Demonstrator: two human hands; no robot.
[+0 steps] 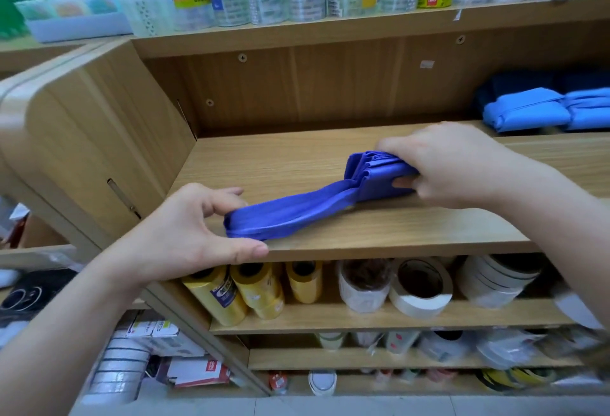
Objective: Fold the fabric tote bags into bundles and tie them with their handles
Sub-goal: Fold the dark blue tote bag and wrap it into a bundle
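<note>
Left hand (194, 230) at shelf front edge, grip clamped on end of purple handles (290, 214). Handles stretched taut across wooden shelf (396, 227) to folded purple tote bag (373, 174). Right hand (452, 164) grip clamped round tote bag, which rests on shelf. Far right at back: blue bundles (525, 111), tied, side by side

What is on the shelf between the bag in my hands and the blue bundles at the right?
Nothing visible. The right hand grips the folded bag, the left hand pinches its handles, and only bare shelf shows between the bag and the bundles at the back right.
</note>
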